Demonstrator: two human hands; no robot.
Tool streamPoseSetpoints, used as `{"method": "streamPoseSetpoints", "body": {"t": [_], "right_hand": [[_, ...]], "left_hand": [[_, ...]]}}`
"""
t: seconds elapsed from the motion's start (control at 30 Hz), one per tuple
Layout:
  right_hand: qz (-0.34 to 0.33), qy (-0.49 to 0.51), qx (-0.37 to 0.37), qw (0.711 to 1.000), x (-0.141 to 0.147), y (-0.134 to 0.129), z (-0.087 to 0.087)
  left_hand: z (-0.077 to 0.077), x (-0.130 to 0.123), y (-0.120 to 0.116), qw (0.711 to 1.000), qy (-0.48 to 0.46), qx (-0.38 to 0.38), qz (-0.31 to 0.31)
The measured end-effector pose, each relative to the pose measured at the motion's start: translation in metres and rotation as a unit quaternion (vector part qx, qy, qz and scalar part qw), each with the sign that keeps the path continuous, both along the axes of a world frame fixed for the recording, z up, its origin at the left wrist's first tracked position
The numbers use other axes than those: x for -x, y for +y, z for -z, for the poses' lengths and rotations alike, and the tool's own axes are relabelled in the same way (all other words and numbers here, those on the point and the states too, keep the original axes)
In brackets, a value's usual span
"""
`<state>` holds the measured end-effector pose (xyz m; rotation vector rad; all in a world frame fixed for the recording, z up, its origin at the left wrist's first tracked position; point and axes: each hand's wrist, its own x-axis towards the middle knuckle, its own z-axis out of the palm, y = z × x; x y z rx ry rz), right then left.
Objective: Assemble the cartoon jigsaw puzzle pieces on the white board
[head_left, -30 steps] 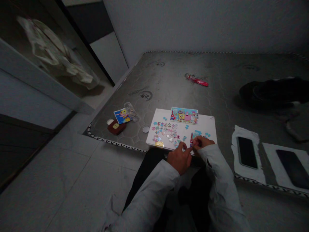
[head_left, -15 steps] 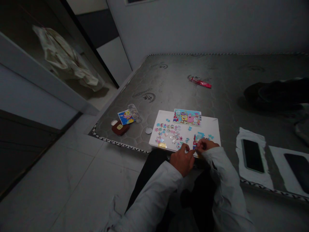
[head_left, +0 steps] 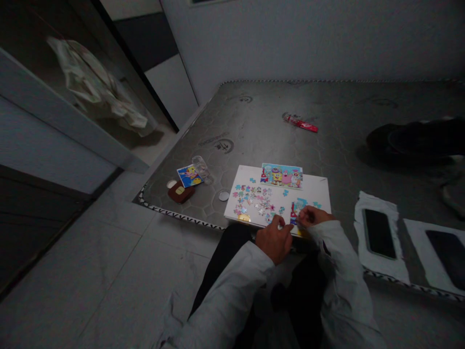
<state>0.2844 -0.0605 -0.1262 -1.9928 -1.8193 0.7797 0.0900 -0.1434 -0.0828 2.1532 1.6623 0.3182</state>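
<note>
The red-and-blue puzzle strip (head_left: 293,213) runs lengthwise near to far; left hand (head_left: 274,240) and right hand (head_left: 314,216) curl toward each other, whether gripping pieces I cannot tell

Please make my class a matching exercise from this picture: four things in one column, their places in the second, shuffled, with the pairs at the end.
Column 1
1. Pink puzzle pieces
2. Red item
3. Brown case
4. Wide cartoon card

Column 2
A. Along the far edge of the white board
B. Off the board, to its left
C. Scattered on the board's left half
D. Off the board, beyond its far edge

Pairs: 1-C, 2-D, 3-B, 4-A
</note>
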Motion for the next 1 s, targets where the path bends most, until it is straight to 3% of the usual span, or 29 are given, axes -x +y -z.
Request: {"method": "streamPoseSetpoints", "body": {"t": [0.23,0.4,0.57,1.0], "right_hand": [[0.021,-0.008,0.002,1.0,0.009,-0.001,-0.002],[0.03,-0.021,0.015,0.999,0.014,-0.003,-0.017],[0.018,-0.012,0.021,1.0,0.017,-0.006,-0.029],[0.006,-0.018,0.07,0.997,0.01,0.0,-0.034]], "left_hand": [[-0.002,-0.001,0.0,1.0,0.001,0.008,-0.001],[-0.006,-0.001,0.0,1.0,0.007,0.011,-0.002],[0.001,-0.001,0.0,1.0,0.014,-0.003,-0.004],[0.002,-0.002,0.0,1.0,0.003,0.003,-0.012]]}}
